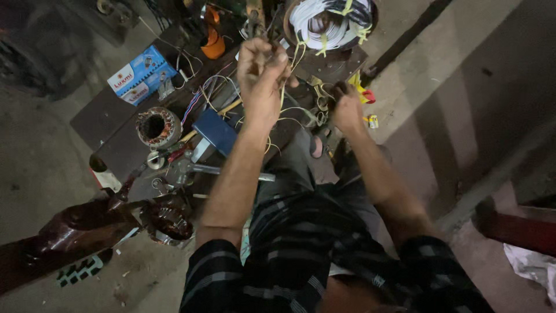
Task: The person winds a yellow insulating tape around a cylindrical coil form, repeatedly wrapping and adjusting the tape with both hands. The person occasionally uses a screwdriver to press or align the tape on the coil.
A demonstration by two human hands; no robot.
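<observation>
The head camera looks straight down on a person in a dark checked shirt working over a cluttered floor.

The left hand (262, 75) is raised above the clutter, its grip closed in a pinch on thin yellowish wire strands (282, 95) that hang down from the fingers and loop toward the lap. The right hand (347, 107) sits lower and to the right, near the edge of a dark metal plate; its fingers curl downward among wire loops, but I cannot tell whether that grip has closed on anything.

Just beyond both hands lies a round stator with a white wire coil (330, 23), bound at several spots with pale yellow ties. A small yellow-and-red object (365, 93) lies just right of the right hand.

To the left, on a dark board (101, 119), a rectangular cardboard box (141, 74) lies tilted, blue with a white panel and red lettering. Near it stands a bare copper-wound stator core (158, 127), its opening facing up. A blue flat block (215, 130) lies beside the left forearm, a metal spanner (197, 169) just below it. An orange object (213, 40) sits at the top. A dark brown motor housing (75, 229) fills the lower left.
</observation>
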